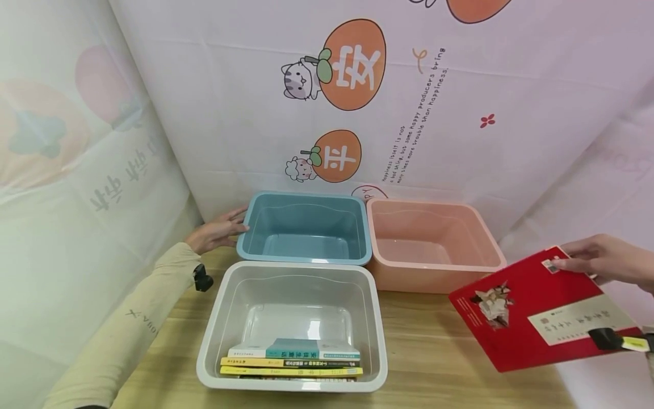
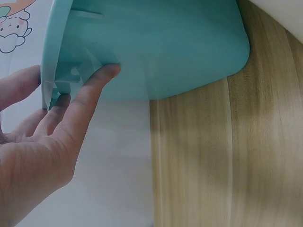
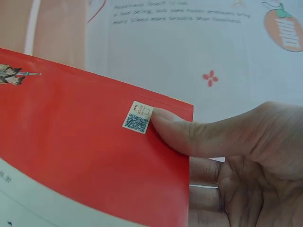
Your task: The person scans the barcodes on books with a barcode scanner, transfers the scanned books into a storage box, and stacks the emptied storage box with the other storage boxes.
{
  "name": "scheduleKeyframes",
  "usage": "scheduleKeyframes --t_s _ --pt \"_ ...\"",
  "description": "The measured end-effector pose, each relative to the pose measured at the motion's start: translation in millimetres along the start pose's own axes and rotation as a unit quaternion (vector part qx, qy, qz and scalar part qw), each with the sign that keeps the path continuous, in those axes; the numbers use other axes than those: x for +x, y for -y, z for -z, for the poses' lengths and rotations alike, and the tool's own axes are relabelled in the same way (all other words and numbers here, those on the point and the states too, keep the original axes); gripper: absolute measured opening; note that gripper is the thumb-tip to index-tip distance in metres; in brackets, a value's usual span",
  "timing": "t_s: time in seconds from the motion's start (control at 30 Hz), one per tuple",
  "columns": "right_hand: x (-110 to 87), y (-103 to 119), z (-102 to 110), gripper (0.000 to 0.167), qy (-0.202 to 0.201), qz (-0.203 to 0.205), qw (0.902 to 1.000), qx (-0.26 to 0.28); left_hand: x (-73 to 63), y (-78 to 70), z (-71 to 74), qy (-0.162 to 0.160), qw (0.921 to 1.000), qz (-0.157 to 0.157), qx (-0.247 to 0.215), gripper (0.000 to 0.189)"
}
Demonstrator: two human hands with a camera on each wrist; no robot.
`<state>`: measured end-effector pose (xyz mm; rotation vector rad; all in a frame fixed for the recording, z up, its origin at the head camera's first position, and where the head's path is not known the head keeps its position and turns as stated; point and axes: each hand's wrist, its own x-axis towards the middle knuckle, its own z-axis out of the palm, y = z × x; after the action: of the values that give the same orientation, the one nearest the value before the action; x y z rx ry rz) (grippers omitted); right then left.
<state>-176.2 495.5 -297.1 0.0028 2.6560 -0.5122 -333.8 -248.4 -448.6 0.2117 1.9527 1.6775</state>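
Observation:
My left hand (image 1: 217,232) is at the left side of a blue plastic bin (image 1: 306,247). In the left wrist view its fingers lie against the bin's outer wall (image 2: 175,47) and under the rim, and one digit meets the rim's edge. On the right, my right hand (image 1: 608,258) grips a thin red book (image 1: 516,335) by its corner. The thumb presses on the cover beside a small QR sticker (image 3: 137,117), with the other fingers behind. The book is tilted, its pale title panel (image 1: 574,324) towards me.
A grey-white bin (image 1: 209,335) stands in front of the blue one, with several books (image 1: 293,363) lined up along its near wall. A pink bin (image 1: 434,278) stands right of the blue one. Printed cloth (image 1: 245,113) hangs behind and on both sides of the wooden table (image 1: 414,346).

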Motion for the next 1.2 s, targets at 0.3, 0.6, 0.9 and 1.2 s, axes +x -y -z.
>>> scheduleKeyframes --t_s 0.3,0.6,0.9,1.2 --pt "-11.2 6 4 0.079 -0.063 0.015 0.9979 0.008 0.0 0.5 -0.4 0.000 1.0000 0.001 -0.004 0.081" --pt "-10.1 5 11 0.077 -0.100 0.025 0.9936 0.046 0.0 0.9 -0.2 0.001 1.0000 0.000 -0.003 0.081" --pt "-8.2 10 14 0.073 -0.117 0.014 0.9866 0.113 -2.7 1.2 -0.5 0.001 0.9999 0.009 -0.014 0.081" --pt "-0.7 29 17 0.076 -0.120 0.020 0.9781 0.169 -5.3 1.0 0.6 0.008 0.9996 -0.001 -0.026 0.082"
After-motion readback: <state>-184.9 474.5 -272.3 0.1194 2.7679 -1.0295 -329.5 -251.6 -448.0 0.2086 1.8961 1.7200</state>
